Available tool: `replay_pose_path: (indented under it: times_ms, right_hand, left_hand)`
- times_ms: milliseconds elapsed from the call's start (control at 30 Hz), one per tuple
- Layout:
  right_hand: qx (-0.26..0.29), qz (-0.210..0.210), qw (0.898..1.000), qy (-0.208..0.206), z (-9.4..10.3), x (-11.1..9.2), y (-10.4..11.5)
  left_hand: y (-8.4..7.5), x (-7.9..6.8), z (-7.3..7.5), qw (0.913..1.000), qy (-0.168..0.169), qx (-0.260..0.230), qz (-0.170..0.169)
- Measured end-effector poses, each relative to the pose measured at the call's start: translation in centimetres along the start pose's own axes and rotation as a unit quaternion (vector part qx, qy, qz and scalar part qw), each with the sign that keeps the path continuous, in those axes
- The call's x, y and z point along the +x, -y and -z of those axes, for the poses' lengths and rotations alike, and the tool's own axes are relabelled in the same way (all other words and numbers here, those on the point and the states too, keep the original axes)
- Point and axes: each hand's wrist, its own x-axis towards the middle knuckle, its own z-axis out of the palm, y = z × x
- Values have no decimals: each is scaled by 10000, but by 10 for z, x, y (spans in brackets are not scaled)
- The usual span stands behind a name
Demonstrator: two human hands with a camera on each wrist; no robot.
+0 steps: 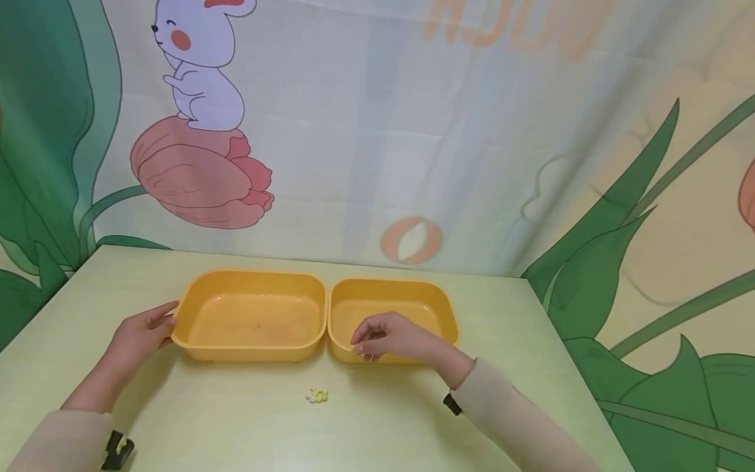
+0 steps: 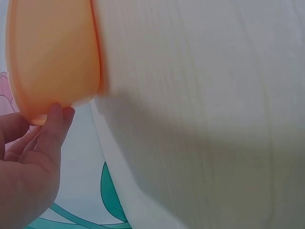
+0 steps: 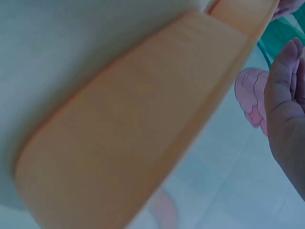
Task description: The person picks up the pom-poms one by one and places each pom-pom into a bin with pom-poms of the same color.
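Two yellow plastic trays stand side by side on the table: a wider left tray (image 1: 248,321) and a smaller right tray (image 1: 383,303). My left hand (image 1: 140,333) holds the left tray by its left end, and the left wrist view shows thumb and fingers on either side of its rim. Over the front rim of the right tray hovers my right hand (image 1: 394,337), fingers loosely bent, with nothing visible in them. A small cluster of pale yellow and white pieces (image 1: 317,395) lies on the table in front of the trays.
The pale green table (image 1: 236,419) runs back to a hanging cloth (image 1: 330,164) printed with a rabbit, flowers and leaves. More printed cloth borders the table on the left and right. Dark straps sit at both sleeves.
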Motion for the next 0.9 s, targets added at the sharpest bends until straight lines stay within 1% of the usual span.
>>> replay_pose_path:
  times_ms: [133, 367, 467, 600, 767, 900]
  right_hand:
    - [131, 90, 9997, 182, -17, 0, -7]
    - [323, -49, 9988, 352, -39, 6, -15]
    - [249, -100, 9989, 389, -47, 9, -18]
    - [-45, -191, 9990, 394, -60, 12, -21]
    - [-246, -357, 9987, 263, -72, 12, -23]
    - [-347, -429, 9983, 203, -77, 14, -23]
  left_hand:
    - [-2, 0, 0, 10000, 14, 15, 62]
    - [-3, -1, 0, 10000, 40, 31, 75]
    - [-3, -2, -1, 9999, 50, 24, 83]
    - [-2, -2, -1, 9999, 56, 28, 94]
    - [-2, -2, -1, 9999, 63, 51, 104]
    - [-1, -1, -2, 9999, 80, 66, 104]
